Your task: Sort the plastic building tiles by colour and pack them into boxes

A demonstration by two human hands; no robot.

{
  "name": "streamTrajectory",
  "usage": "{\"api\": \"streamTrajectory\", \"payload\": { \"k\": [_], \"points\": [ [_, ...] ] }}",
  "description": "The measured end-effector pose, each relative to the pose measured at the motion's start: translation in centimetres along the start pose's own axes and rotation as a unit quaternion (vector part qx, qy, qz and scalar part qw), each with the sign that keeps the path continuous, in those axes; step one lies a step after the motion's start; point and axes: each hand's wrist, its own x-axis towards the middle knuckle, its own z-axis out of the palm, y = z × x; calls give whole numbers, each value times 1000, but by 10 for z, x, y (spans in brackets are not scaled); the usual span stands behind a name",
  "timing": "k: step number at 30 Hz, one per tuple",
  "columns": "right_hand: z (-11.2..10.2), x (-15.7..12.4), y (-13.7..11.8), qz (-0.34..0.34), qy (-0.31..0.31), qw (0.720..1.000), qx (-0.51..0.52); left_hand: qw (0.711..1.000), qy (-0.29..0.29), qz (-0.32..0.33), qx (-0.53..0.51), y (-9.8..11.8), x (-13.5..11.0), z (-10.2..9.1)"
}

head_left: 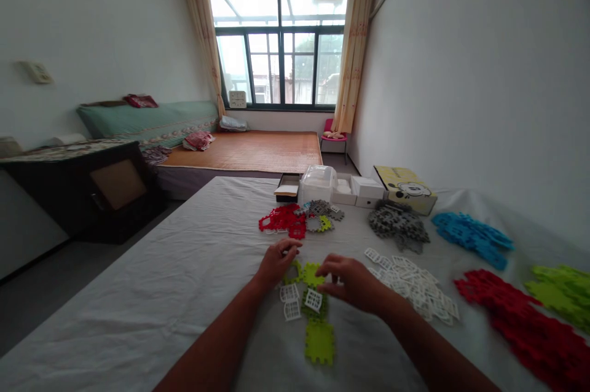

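My left hand (276, 264) is beside a green piece with an opening (290, 273), fingers loosely stretched to the right, with nothing visible in them. My right hand (346, 280) is at the right edge of a flat green jigsaw-edged piece (312, 274), thumb and fingers apart. Whether its fingertips touch that piece, I cannot tell. Below it, a white window-like lattice piece (313, 300) lies over another green piece. Two more white lattice pieces (290, 301) are to the left. A further green square (319, 343) extends the column toward me.
Beyond my hands lie red pieces (283, 219) and grey pieces (325, 209). To the right are piles of white lattices (417, 287), grey (399, 226), blue (474, 235), red (530, 324) and green pieces (565, 294). A clear plastic box (319, 182) and a yellow box (408, 188) stand behind.
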Motion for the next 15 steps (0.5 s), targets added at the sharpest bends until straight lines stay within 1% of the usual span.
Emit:
{"api": "streamTrajectory", "payload": {
  "k": [2, 5, 9, 15],
  "points": [
    [15, 3, -16, -30, -39, 999, 6, 1000, -1, 4, -6, 0, 0, 0],
    [27, 5, -25, -24, -49, 998, -3, 1000, -3, 9, 4, -1, 0, 0],
    [27, 6, -22, -1, -28, 999, 16, 1000, -4, 15, 16, -4, 1, 0],
    [21, 5, -24, -32, -57, 998, 12, 1000, -9, 13, 19, -7, 1, 0]
  ]
}}
